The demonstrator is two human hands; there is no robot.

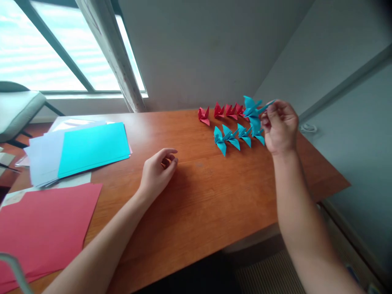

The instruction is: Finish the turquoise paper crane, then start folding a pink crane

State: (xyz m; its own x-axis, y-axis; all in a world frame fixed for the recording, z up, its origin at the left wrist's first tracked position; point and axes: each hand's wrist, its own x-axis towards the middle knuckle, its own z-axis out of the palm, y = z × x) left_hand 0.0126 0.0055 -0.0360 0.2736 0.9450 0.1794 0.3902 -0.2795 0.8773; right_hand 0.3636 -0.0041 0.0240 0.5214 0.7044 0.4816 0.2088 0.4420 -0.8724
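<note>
Being pinched by one slim end, a blue crane (251, 112) is being held between the thumb and fingers of the right hand (280, 128). It is being held just to the left of those fingertips, and well to the right of the left hand (157, 168), farther back over the tabletop (199, 212). The right end of the red row (219, 111) is being partly hidden by it, and so is the right end of the blue row (244, 136), nearer the person. Whether anything beneath is being touched by it cannot be told.

The crane's pinched end is being pointed to the right and slightly upward. Its long axis is being set on a shallow slant, rising from the body at the left to the fingertips. The wings are being spread across that axis: one is being pointed up and to the left, the other downward. Whether a neck or a tail is being pinched cannot be made out.

The left hand is being kept released, its fingers loosely curled, palm side toward the right, near the middle of the tabletop. It is being flanked by the blue row, farther off to its right, and by blue sheets (94, 149) and red sheets (45, 228) to its left.
</note>
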